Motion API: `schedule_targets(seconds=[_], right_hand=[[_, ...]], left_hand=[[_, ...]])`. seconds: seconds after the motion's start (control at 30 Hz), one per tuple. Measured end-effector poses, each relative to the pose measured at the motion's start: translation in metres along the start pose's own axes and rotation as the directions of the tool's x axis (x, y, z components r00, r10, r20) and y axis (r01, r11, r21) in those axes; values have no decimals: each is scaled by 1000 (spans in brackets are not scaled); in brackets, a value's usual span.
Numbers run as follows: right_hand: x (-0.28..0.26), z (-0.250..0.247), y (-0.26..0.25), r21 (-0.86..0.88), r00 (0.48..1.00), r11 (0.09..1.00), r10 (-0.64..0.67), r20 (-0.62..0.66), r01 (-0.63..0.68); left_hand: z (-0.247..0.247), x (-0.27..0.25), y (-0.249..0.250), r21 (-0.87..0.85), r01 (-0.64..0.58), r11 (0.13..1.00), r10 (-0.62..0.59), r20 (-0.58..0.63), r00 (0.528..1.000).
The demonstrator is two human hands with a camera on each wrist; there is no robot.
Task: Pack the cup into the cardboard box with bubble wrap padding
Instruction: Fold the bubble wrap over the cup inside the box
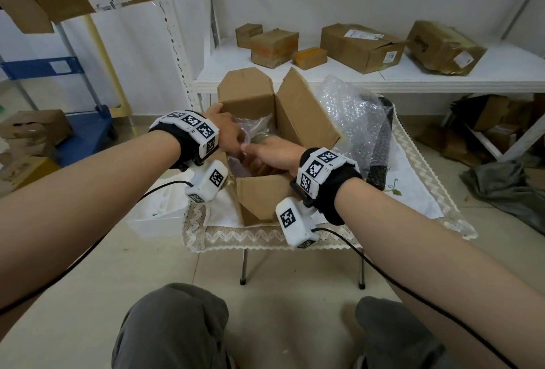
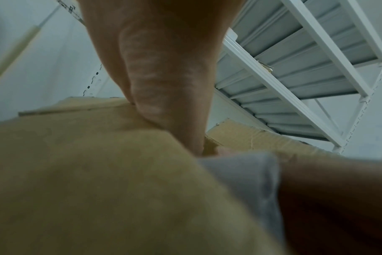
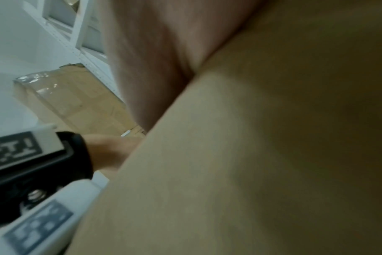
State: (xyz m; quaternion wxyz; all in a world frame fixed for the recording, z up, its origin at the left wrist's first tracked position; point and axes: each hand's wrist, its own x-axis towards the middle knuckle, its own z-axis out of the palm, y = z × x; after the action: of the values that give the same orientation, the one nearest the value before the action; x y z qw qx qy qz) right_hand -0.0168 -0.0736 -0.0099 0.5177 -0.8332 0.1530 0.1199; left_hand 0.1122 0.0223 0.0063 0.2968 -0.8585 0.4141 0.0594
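An open cardboard box [image 1: 259, 200] stands on a small table, its flaps spread outward. Clear bubble wrap [image 1: 253, 125] lines the inside, and a rounded brownish shape [image 1: 261, 140] shows through it; I cannot tell whether that is the cup. My left hand [image 1: 228, 132] reaches in over the left wall, thumb near the back flap. From the front, my right hand [image 1: 274, 151] reaches in with its fingers pointing left. The box hides both hands' fingertips. The wrist views show only a palm [image 2: 164, 77] [image 3: 155, 60] against blurred cardboard [image 2: 87, 172] [image 3: 251, 155].
A loose bubble wrap sheet [image 1: 351, 114] lies right of the box over a black object [image 1: 380, 159]. A white tray [image 1: 156, 215] sits at the table's left edge. Behind is a white shelf [image 1: 354, 81] with several cardboard boxes. More boxes stand on the floor on both sides.
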Motion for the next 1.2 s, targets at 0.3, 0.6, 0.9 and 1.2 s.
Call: schedule_targets(seconds=[0.3,0.6,0.9,1.2], right_hand=[[-28,-46,-22,429,943,868,-115,-314,249],[-54,-119,-2,496,726,808,129,-676,318],[-42,-140,75,502,692,865,357,-627,8],[-44,-135,118,453,731,851,485,-480,-266]], left_hand=[[-49,-26,0,-331,-33,943,22,-37,999],[-129,-48,6,-468,-150,871,110,-111,988],[-165,-29,55,-427,-226,875,149,-205,967],[-172,-12,83,-383,-249,889,144,-282,949]])
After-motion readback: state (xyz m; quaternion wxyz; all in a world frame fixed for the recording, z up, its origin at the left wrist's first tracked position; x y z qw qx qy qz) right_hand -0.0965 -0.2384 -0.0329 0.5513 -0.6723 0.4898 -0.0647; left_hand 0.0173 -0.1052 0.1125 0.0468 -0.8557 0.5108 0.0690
